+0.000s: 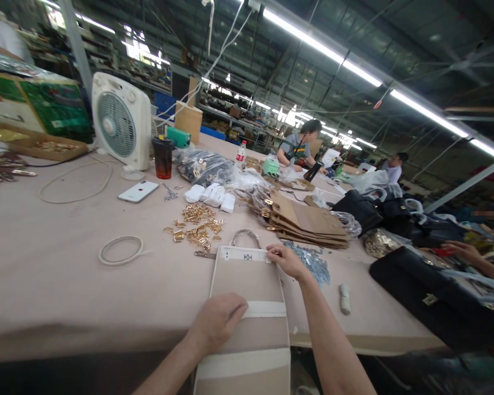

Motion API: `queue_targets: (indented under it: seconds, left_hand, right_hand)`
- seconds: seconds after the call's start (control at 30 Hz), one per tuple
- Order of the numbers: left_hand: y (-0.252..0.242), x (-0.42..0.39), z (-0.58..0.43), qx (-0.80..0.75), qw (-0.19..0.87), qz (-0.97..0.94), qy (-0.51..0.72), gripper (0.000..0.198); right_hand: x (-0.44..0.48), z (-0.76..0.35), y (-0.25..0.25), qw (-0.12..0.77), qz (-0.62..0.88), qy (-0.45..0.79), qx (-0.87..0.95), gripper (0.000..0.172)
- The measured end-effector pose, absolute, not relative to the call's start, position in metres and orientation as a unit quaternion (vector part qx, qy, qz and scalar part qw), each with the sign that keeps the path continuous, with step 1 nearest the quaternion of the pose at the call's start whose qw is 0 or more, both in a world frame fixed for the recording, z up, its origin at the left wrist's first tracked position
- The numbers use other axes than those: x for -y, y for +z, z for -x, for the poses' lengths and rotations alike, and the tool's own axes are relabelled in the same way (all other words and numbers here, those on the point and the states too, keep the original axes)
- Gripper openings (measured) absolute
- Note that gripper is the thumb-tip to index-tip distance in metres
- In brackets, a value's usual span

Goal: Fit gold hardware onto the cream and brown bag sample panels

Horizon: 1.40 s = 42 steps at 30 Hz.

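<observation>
A long beige bag panel (247,280) with white strips across it lies in front of me and hangs over the table's near edge. Metal fittings show along its top strip, and a curved handle (246,237) sticks out beyond. My right hand (287,261) pinches at the panel's top right corner, where a small white tab shows under the fingertips. Over the panel's left side, my left hand (220,321) is closed with its fingers curled beside the middle white strip; whatever it grips is hidden.
Gold buckles (200,219), a tape roll (121,250), a phone (138,191), a drink cup (163,159) and a fan (121,120) occupy the left. Grey metal pieces (313,263), stacked brown panels (308,219) and a black bag (428,291) are rightward. Co-workers sit beyond.
</observation>
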State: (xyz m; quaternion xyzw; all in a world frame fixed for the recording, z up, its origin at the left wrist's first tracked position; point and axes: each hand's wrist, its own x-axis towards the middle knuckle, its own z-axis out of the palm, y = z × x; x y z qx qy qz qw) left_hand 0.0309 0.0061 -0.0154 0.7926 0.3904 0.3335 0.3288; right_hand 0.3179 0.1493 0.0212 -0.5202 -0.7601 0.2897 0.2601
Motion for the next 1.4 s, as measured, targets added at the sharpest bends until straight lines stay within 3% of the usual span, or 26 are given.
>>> queue_targets:
  seconds: [0.43,0.57,0.63,0.77,1.0,1.17,1.27,1.4]
  left_hand:
    - [-0.025,-0.005,-0.033,-0.374,0.276,-0.811,0.356,0.025]
    - [-0.028,-0.004,-0.034,-0.365,0.260,-0.821,0.353,0.025]
    - [-0.029,-0.003,-0.034,-0.363,0.250,-0.825,0.354,0.025]
    - [-0.028,-0.002,-0.035,-0.361,0.231,-0.831,0.355,0.025]
    - [-0.027,-0.001,-0.035,-0.348,0.216,-0.826,0.388,0.024]
    - [-0.026,0.000,-0.032,-0.334,0.262,-0.797,0.429,0.024]
    - [-0.024,0.003,-0.029,-0.335,0.334,-0.742,0.475,0.025]
    - [-0.009,0.009,-0.022,-0.371,0.484,-0.573,0.548,0.032]
  right_hand:
    - [-0.155,-0.321,-0.001,0.280,0.522,0.292,0.751,0.019]
    - [-0.156,-0.324,-0.010,0.306,0.533,0.340,0.712,0.055]
    - [-0.158,-0.323,-0.014,0.319,0.546,0.361,0.686,0.062]
    - [-0.165,-0.317,-0.020,0.335,0.578,0.332,0.666,0.040]
    - [-0.159,-0.301,-0.021,0.390,0.598,0.266,0.648,0.033]
    - [-0.126,-0.293,-0.010,0.447,0.604,0.168,0.638,0.044]
    - [-0.092,-0.280,-0.006,0.473,0.588,0.101,0.649,0.042]
    - [-0.037,-0.248,-0.007,0.439,0.546,0.195,0.687,0.037]
